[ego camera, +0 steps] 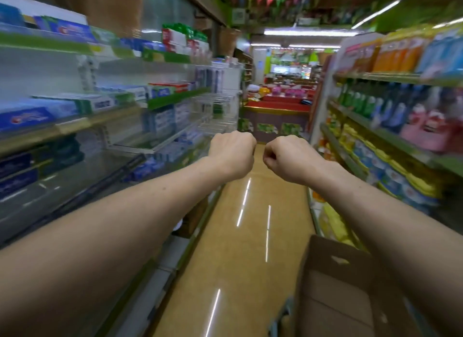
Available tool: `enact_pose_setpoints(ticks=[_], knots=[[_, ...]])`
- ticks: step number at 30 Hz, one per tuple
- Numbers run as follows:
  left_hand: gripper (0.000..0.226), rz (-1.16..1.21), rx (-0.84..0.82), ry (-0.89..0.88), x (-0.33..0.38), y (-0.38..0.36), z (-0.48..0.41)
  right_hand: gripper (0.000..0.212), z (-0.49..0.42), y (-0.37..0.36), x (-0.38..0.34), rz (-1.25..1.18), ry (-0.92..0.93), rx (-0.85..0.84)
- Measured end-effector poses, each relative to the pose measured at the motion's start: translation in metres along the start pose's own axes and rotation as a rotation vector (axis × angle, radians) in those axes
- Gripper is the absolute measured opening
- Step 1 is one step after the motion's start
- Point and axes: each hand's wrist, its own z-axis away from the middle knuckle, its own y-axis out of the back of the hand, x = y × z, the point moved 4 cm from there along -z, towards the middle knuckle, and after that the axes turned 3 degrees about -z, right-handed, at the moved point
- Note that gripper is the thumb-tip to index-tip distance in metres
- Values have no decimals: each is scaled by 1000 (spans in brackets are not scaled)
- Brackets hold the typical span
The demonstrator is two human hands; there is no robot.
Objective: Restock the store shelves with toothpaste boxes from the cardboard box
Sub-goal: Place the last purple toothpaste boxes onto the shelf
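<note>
Head camera, looking down a shop aisle, much of it blurred; a brown cardboard box [333, 294] stands open at the lower right, on the tan floor [238, 261], partly hidden behind the person's right forearm; what lies inside the box cannot be made out.

Both bare arms reach straight forward, well above and beyond the box; the left hand [231, 153] and the right hand [288, 157] sit just beside each other without touching; each is curled into a loose fist, knuckles forward, fingers tucked under, holding nothing.

Left of the box, across the floor, run the store shelves [75, 126] with green price rails; toothpaste boxes [160, 91] in blue, white, green and red lie stacked on several levels; some shelf stretches show bare metal.

Right of the box and close behind it stands a second shelf unit [388, 136] carrying green and blue bottles [370, 106] and bright packs.

Far beyond the box, at the end of the aisle, is a red display stand [275, 106] heaped with goods.
</note>
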Motion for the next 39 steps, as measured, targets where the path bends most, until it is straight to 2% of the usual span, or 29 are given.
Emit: enact_pose_setpoints(ticks=[7, 13, 22, 26, 30, 36, 39], knots=[[12, 47, -58, -85, 121, -31, 13, 17, 88, -2, 92, 65, -127, -59], [11, 103, -177, -139, 209, -67, 45, 19, 160, -24, 149, 20, -236, -192], [11, 106, -404, -199, 270, -143, 86, 16, 233, -83, 186, -53, -314, -395], [8, 132, -537, -246, 291, -193, 115, 16, 270, -131, 200, -127, -405, -479], [15, 119, -657, -280, 311, -253, 153, 24, 307, -195, 211, -148, -511, -606], [10, 122, -855, -326, 330, -324, 205, 11, 358, -274, 211, -253, -651, -803], [8, 125, -921, -349, 334, -350, 222, 24, 377, -301, 210, -274, -695, -859]])
